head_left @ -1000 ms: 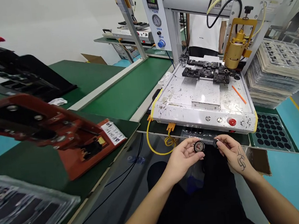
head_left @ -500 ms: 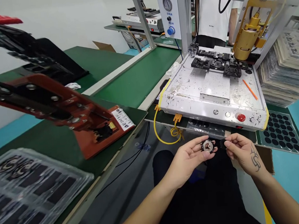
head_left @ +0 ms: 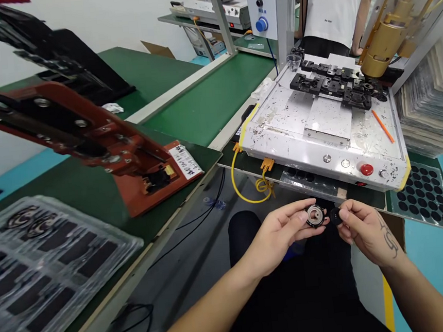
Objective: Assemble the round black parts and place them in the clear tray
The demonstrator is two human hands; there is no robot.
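My left hand (head_left: 280, 236) is closed on a small round part like a watch case (head_left: 315, 216), a black and silver ring with an opening in its middle. Thumb and fingers grip it by the edge. Just to the right, my right hand (head_left: 367, 231) pinches a thin black disc (head_left: 335, 216) between thumb and fingers. A narrow gap separates the disc from the ring. Both hands are over my lap, in front of the bench machine (head_left: 320, 144). The undersides of both parts are hidden.
Left, a red clamp press (head_left: 161, 187) and a clear plastic tray (head_left: 76, 240) stand on the green table. Black fixtures (head_left: 334, 86) sit on the machine beneath a gold cylinder (head_left: 383, 43). A sheet of black discs (head_left: 421, 195) lies right. Another person (head_left: 334, 11) is behind.
My view has shifted, so the machine appears further right. The black disc has turned its face more towards me. The ring is slightly turned in my left hand; both grips remain.
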